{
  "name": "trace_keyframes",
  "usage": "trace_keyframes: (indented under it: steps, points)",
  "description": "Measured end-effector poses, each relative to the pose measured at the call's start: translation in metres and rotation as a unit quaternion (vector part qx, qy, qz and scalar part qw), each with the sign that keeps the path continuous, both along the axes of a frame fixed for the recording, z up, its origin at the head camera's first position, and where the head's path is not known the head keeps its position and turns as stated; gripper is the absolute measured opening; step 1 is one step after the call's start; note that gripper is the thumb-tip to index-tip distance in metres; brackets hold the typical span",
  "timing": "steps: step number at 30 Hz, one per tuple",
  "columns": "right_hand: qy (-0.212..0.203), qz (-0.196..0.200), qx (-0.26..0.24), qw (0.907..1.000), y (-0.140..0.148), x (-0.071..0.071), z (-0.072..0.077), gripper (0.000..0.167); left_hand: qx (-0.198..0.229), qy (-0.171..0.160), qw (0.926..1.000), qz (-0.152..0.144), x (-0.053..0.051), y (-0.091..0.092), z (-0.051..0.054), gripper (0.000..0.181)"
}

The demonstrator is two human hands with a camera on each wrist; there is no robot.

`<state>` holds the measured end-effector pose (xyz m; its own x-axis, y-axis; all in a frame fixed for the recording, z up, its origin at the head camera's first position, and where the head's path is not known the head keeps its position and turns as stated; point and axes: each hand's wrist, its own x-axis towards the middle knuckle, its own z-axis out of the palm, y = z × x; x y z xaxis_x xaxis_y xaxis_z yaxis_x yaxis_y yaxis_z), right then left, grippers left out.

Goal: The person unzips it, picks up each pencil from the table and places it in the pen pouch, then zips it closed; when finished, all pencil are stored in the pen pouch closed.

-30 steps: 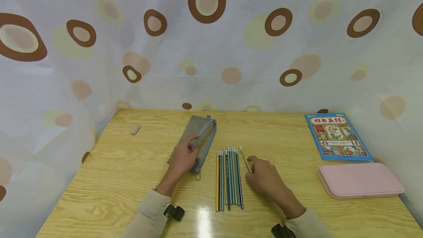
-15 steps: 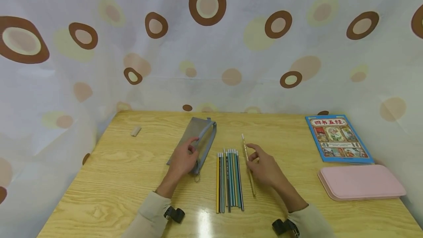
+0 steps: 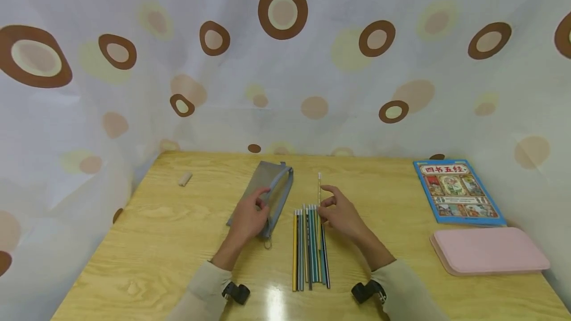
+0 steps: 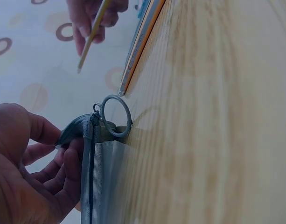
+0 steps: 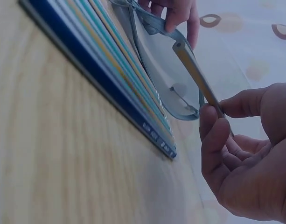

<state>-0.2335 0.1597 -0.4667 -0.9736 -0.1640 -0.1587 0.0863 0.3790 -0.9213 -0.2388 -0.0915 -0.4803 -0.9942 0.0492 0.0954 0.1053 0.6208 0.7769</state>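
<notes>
A grey zip pencil pouch [image 3: 257,187] with a metal ring lies on the table, its zipped side gaping. My left hand [image 3: 251,215] pinches the pouch's edge between thumb and fingers, as the left wrist view shows. A gold-coloured pencil [image 5: 197,74] with a white end is pinched by my right hand [image 3: 342,213], raised above the row of pencils. Several pencils [image 3: 309,256] in yellow, teal, dark blue and black lie side by side between my hands, just right of the pouch. Inside the pouch I see no pencil.
A pink case [image 3: 489,250] lies at the right, below a blue-bordered book [image 3: 457,191]. A small beige eraser-like block [image 3: 185,179] sits at the far left. A patterned cloth hangs behind the table's back edge.
My right hand has lifted the gold pencil off the table and carried it left, over the row of pencils. My left hand stays at the pouch's edge.
</notes>
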Motion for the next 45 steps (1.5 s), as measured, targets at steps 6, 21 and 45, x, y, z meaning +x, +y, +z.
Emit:
trace_keyframes:
  steps: [6, 21, 45]
  points:
    - [-0.025, 0.011, -0.015, 0.9995, -0.02, -0.017, 0.0, 0.062, 0.005, -0.001, 1.0, -0.002, 0.003, 0.001, -0.002, 0.046]
    - [-0.073, 0.021, -0.03, 0.9967, -0.063, -0.045, -0.004, 0.065, 0.006, 0.002, 0.9998, -0.021, 0.008, 0.009, -0.001, 0.05]
    - [-0.013, 0.034, 0.032, 0.9988, -0.091, -0.053, -0.009, 0.062, -0.01, 0.02, 0.9996, -0.015, 0.009, 0.01, 0.008, 0.048]
